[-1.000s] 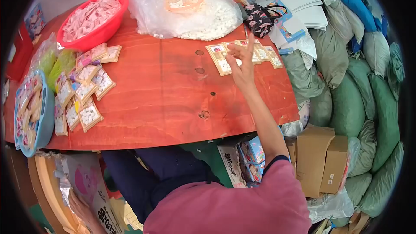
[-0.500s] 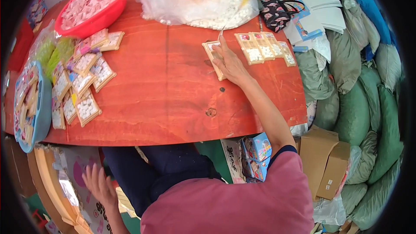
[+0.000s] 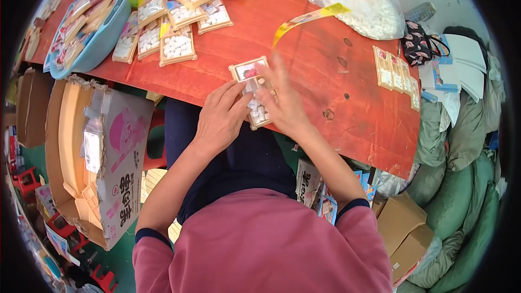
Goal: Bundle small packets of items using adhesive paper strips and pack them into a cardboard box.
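Observation:
A small cream-framed tray (image 3: 247, 70) lies at the front edge of the red table, with a red picture in its upper part and white pieces in its lower part. My left hand (image 3: 217, 119) bends its fingers round the tray's left side, fingertips over the lower part. My right hand (image 3: 286, 109) reaches over the right side; its fingers are smeared by motion and what they hold cannot be made out. Above it a yellow patterned strip (image 3: 309, 19) curves up to the right; whether it is held is unclear.
Filled trays (image 3: 178, 46) lie piled at the left, beside a blue basin (image 3: 89, 59) of more trays. A clear bag (image 3: 374, 19) of white pieces stands at the back. Several trays (image 3: 393, 70) line up at the right. A cardboard box (image 3: 127, 157) stands below the table at left.
The view has swung left. My left hand has come up from beside the table onto the tray. My right hand and the tray have come nearer, to the front edge.

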Demonstrator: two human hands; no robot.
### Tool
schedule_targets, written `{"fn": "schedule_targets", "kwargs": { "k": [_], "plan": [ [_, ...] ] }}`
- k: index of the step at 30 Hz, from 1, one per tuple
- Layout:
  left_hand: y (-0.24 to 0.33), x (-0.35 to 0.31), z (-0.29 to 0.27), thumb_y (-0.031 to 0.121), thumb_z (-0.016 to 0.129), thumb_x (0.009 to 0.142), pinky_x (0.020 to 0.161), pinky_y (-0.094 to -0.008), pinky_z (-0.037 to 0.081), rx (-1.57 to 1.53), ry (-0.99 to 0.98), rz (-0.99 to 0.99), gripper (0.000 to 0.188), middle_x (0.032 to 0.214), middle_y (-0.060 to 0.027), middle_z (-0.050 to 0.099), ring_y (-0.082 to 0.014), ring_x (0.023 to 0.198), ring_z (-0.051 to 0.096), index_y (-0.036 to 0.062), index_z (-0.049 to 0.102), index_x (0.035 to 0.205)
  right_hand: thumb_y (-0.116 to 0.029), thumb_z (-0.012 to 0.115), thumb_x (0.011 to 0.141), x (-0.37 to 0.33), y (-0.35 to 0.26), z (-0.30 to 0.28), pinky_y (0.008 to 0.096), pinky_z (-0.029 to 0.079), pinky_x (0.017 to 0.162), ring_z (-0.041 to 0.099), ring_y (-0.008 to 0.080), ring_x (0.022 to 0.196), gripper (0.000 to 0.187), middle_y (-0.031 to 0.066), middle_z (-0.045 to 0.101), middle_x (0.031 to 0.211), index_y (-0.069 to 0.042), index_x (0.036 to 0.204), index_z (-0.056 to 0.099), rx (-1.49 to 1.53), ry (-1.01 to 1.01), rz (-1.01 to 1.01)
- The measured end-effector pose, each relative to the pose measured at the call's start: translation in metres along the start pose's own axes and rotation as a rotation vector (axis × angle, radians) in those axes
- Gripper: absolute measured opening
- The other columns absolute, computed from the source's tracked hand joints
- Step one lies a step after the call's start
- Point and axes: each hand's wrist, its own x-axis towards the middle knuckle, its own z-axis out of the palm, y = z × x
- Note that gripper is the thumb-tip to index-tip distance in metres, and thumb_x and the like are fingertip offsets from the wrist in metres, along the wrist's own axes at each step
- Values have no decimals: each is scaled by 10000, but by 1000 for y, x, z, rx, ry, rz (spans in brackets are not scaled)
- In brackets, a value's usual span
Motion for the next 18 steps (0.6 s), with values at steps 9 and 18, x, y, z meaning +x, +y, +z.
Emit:
{"fn": "schedule_targets", "kwargs": {
  "k": [9, 18],
  "plan": [
    [-6, 6, -42, 269, 647, 832, 1021, -428, 334, -188, 388, -137, 573, 1340, -190, 415, -337, 1246, 407, 27, 425, 1301, -82, 651, 835, 13, -64, -68, 290, 452, 875, 561, 161, 1006, 201, 135, 573, 1140, -1, 1002, 574, 352, 38, -165],
    [-8, 29, -55, 234, 717, 811, 824, -298, 489, -1183, -67, -634, 665, 1141, -130, 563, -174, 996, 582, 0, 380, 1333, -50, 629, 845, 20, -56, -57, 297, 575, 695, 646, 151, 788, 98, 90, 640, 860, -6, 902, 562, 792, 133, 158]
  ]
}}
